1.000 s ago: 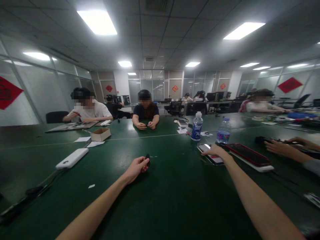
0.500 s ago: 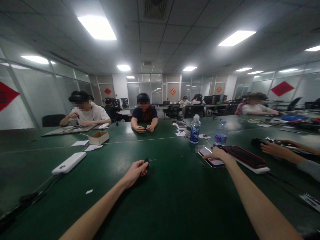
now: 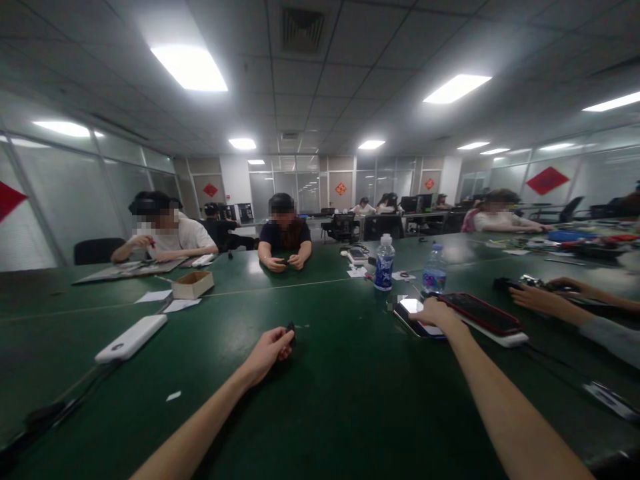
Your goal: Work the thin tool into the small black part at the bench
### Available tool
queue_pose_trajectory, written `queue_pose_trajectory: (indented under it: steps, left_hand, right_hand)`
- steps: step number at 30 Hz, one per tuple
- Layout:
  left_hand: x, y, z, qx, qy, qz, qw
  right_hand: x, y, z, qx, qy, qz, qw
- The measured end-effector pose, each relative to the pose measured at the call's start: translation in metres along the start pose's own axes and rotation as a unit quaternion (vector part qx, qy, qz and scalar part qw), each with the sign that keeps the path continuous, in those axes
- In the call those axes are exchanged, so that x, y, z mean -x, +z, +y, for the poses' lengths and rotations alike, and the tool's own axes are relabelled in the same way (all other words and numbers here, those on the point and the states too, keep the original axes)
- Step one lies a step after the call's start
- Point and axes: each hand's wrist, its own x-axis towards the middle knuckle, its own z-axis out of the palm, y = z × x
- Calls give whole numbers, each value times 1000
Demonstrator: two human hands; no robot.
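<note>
My left hand (image 3: pixel 267 353) rests over the green table (image 3: pixel 340 393), its thumb and fingers closed on a small black object (image 3: pixel 291 333); what kind of object it is, I cannot make out. On the right, my right hand (image 3: pixel 439 313) lies over a phone (image 3: pixel 411 307) with a lit screen, a finger stretched onto the glass. The other fingers are partly hidden. Just right of that hand, a red-edged dark phone (image 3: pixel 485 312) lies on a white power bank (image 3: pixel 514 339).
Two water bottles, one dark blue-labelled (image 3: pixel 385 263) and one paler (image 3: pixel 435 270), stand behind the phone. At left are a white power bank (image 3: pixel 131 339) with a cable and an open cardboard box (image 3: pixel 193 285). A co-worker's hands (image 3: pixel 543 300) work at far right; other people sit across.
The view has tilted up and turned slightly right, so everything sits a little lower and further left. My right finger has shifted slightly on the phone screen. My left hand keeps its hold.
</note>
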Motion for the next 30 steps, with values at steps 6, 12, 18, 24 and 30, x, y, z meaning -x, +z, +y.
queue_pose_trajectory:
  steps: [6,12,18,24,30]
  left_hand:
    - [-1,-2,-3,-2,2,-9,1000]
    - [-1,-3,-3,1,-5,-5,1000]
    - [-1,-4,-3,6,2,-13,1000]
    - [-2,-4,-5,6,9,-12,1000]
    - [-4,-2,-6,6,12,-6,1000]
  right_hand:
    - [-3,-2,7,-9,3,18,1000]
    - [-7,-4,11,-15,-4,15,1000]
    - [-5,-8,11,-28,-7,25,999]
    - [-1,-11,10,-39,-2,41,998]
    - [0,-12,10,-37,2,38,999]
